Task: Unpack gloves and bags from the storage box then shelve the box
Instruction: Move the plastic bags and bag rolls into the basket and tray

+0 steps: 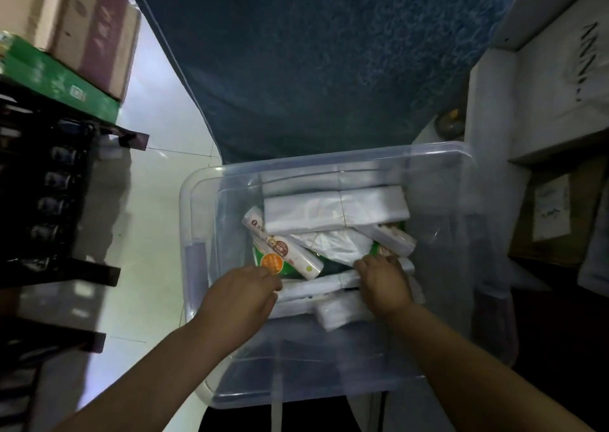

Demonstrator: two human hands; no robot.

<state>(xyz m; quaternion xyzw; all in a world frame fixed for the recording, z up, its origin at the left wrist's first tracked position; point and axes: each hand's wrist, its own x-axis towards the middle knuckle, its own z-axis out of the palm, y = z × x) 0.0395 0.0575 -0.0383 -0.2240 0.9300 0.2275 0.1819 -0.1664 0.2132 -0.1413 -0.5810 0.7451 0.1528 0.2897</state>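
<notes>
A clear plastic storage box (197, 234) stands in front of me on the floor. Inside lie several white wrapped packs of bags (333, 210), a long white printed pack (280, 243) and a green pack with an orange sticker (270, 262). My left hand (240, 296) reaches into the box at the green pack's near edge, fingers curled, touching it. My right hand (384, 281) presses down on a white pack (316, 286) near the box's front, fingers bent over it. Whether either hand has a firm hold is unclear.
A dark shelf rack (49, 201) with bottles stands at the left, with a green carton (56, 79) and cardboard boxes (82, 19) on top. A blue cloth-covered surface (313, 52) lies beyond the box. White and brown boxes (543, 102) stack up at the right. Pale tiled floor (158, 184) shows at the left.
</notes>
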